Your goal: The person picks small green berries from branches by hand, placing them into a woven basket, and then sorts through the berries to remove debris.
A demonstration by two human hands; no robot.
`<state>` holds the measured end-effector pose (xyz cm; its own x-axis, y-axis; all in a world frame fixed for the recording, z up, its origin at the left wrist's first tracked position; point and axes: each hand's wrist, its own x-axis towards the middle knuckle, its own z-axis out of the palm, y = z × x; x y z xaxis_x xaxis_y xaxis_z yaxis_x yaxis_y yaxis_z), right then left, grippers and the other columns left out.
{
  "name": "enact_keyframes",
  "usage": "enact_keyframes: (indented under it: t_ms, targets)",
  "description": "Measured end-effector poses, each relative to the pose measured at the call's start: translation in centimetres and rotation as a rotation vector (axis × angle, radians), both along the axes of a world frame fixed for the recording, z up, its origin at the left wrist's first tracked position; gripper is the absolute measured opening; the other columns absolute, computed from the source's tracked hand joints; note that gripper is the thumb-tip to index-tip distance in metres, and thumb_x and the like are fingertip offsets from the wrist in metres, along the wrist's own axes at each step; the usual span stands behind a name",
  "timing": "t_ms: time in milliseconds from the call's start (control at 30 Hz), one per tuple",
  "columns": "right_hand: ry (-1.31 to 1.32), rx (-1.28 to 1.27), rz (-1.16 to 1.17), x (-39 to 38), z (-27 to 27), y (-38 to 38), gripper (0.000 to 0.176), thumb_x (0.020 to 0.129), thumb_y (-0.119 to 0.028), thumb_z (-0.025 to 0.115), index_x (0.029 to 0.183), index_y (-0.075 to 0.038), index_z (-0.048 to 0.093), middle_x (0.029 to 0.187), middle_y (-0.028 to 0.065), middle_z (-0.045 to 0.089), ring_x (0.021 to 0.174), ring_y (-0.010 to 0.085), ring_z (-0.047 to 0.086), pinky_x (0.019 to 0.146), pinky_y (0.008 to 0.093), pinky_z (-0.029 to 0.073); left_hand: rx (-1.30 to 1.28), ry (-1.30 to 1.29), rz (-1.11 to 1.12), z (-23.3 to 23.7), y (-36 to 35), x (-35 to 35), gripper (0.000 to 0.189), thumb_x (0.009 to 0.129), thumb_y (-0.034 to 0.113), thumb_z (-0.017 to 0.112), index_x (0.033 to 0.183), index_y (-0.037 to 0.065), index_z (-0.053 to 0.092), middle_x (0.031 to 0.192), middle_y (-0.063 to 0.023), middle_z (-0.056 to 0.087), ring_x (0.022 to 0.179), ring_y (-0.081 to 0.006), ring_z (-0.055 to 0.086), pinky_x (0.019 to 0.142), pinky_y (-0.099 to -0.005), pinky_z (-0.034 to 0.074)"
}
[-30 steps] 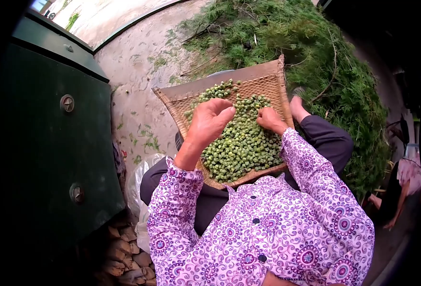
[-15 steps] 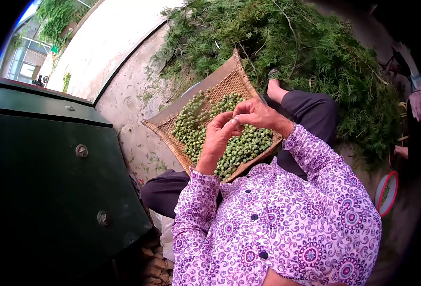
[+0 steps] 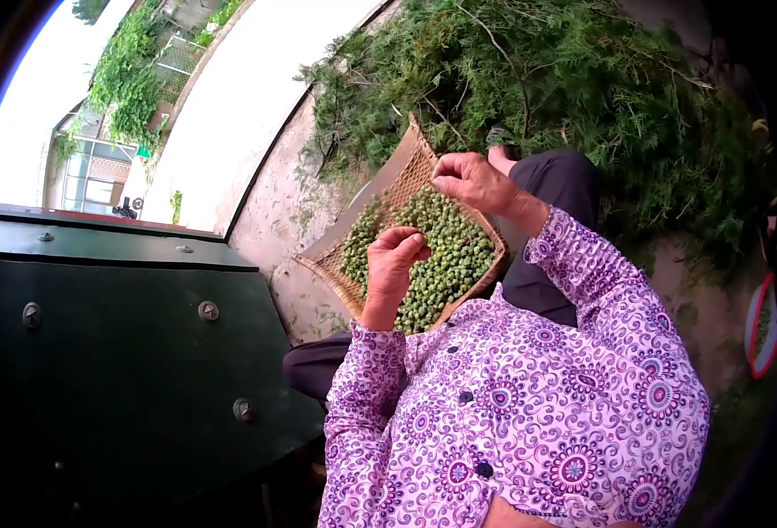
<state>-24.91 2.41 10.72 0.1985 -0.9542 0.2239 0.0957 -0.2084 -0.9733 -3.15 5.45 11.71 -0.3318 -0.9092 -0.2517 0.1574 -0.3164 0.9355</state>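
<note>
A woven wicker basket (image 3: 417,169) with a flat strip along its far edge lies across my lap, holding many small round green cones (image 3: 455,236). My left hand (image 3: 392,267) is over the near left part of the cones, fingers curled and thumb pressed against them. Higher and to the right, my right hand (image 3: 476,182) hovers above the basket's right side with its fingertips pinched together. The hands are apart. Whatever is between the fingers of either hand is too small or hidden to make out.
A big heap of cut green conifer branches (image 3: 529,79) covers the ground ahead and right. A dark green metal cabinet (image 3: 133,343) with knobs stands close on my left. A red-rimmed basin (image 3: 762,326) holding green bits is at far right. A pale wall lies beyond.
My hands, fingertips together before, have separated: the right went up and away, the left stayed lower over the cones. The camera view has also turned, shifting the cabinet and basin rightward.
</note>
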Motion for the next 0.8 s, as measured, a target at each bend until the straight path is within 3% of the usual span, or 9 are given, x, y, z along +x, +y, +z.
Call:
enact_keyframes:
  t_ms: [100,133,200,267,433,533,600,733,800]
  targets:
    - [-0.042,-0.145,-0.310,-4.4,0.5,-2.7,0.011,0.084,-0.012,0.059,0.085,-0.001,0.060,0.071,0.0001,0.058,0.066,0.0057,0.051,0.057,0.0244,0.045,-0.052,-0.179,-0.007,-0.9,0.4,1.2,0.006,0.080,0.001,0.061,0.086,-0.001,0.061,0.074,-0.0063,0.063,0.063,-0.0124,0.060,0.060,-0.0251,0.050]
    - [0.107,-0.207,-0.472,-6.4,1.0,-3.6,0.011,0.081,-0.010,0.059,0.088,-0.002,0.060,0.071,0.0047,0.061,0.065,0.0100,0.055,0.057,0.0260,0.047,-0.077,-0.263,-0.049,-1.6,0.6,1.8,0.010,0.078,0.003,0.063,0.088,0.000,0.062,0.073,-0.0047,0.063,0.064,-0.0103,0.058,0.060,-0.0227,0.048]
    - [0.708,-0.251,-0.817,-10.0,0.0,-5.5,0.023,0.071,-0.008,0.057,0.094,-0.003,0.060,0.085,0.0165,0.061,0.074,0.0307,0.060,0.067,0.0383,0.050,-0.008,-0.618,-0.151,-3.0,1.0,2.9,0.016,0.079,0.005,0.064,0.093,-0.001,0.062,0.077,-0.0039,0.063,0.069,-0.0091,0.058,0.062,-0.0217,0.046]
    - [0.863,-0.385,-0.853,-12.0,-1.3,-6.5,0.027,0.070,-0.009,0.057,0.096,-0.003,0.060,0.090,0.0170,0.060,0.080,0.0332,0.059,0.073,0.0414,0.048,0.020,-0.810,-0.268,-3.6,1.7,3.2,0.024,0.078,0.008,0.066,0.100,-0.001,0.062,0.080,-0.0036,0.063,0.070,-0.0090,0.057,0.062,-0.0216,0.046]
    - [0.582,-0.203,-0.606,-8.3,2.4,-7.0,0.026,0.074,-0.022,0.061,0.088,0.000,0.062,0.085,0.0168,0.062,0.080,0.0286,0.060,0.074,0.0399,0.048,0.084,-0.816,-0.346,-4.9,0.4,2.5,0.033,0.080,0.014,0.062,0.109,-0.001,0.059,0.089,-0.0064,0.065,0.075,-0.0103,0.058,0.066,-0.0241,0.047]
    - [0.690,-0.280,-0.428,-5.0,2.7,-8.6,0.024,0.076,-0.016,0.062,0.092,0.002,0.061,0.089,0.0151,0.061,0.080,0.0245,0.060,0.070,0.0339,0.049,0.050,-0.804,-0.329,-6.5,-1.3,1.7,0.033,0.080,0.013,0.061,0.110,-0.001,0.059,0.096,-0.0095,0.064,0.079,-0.0133,0.059,0.070,-0.0256,0.048]
    - [0.705,-0.354,-0.387,-3.0,1.4,-9.3,0.021,0.075,-0.012,0.061,0.090,0.003,0.061,0.088,0.0162,0.060,0.082,0.0280,0.059,0.073,0.0354,0.048,0.040,-0.794,-0.290,-7.3,-2.7,0.6,0.031,0.080,0.012,0.061,0.108,-0.001,0.060,0.096,-0.0097,0.065,0.081,-0.0144,0.060,0.072,-0.0266,0.048]
    - [0.848,-0.355,-0.248,-0.4,1.0,-8.9,0.018,0.074,-0.010,0.062,0.085,0.002,0.055,0.088,0.0169,0.056,0.083,0.0314,0.057,0.074,0.0388,0.047,-0.063,-0.826,-0.240,-13.3,-5.7,0.1,0.027,0.080,0.010,0.060,0.104,-0.001,0.062,0.088,-0.0072,0.066,0.071,-0.0113,0.059,0.063,-0.0241,0.048]
    - [0.750,-0.294,-0.044,0.2,1.7,-9.5,0.016,0.073,-0.008,0.062,0.081,0.001,0.052,0.087,0.0156,0.053,0.083,0.0311,0.055,0.074,0.0396,0.046,-0.149,-0.904,-0.276,-16.8,-7.7,-0.7,0.026,0.079,0.008,0.060,0.104,0.000,0.063,0.083,-0.0074,0.066,0.069,-0.0104,0.059,0.062,-0.0240,0.047]
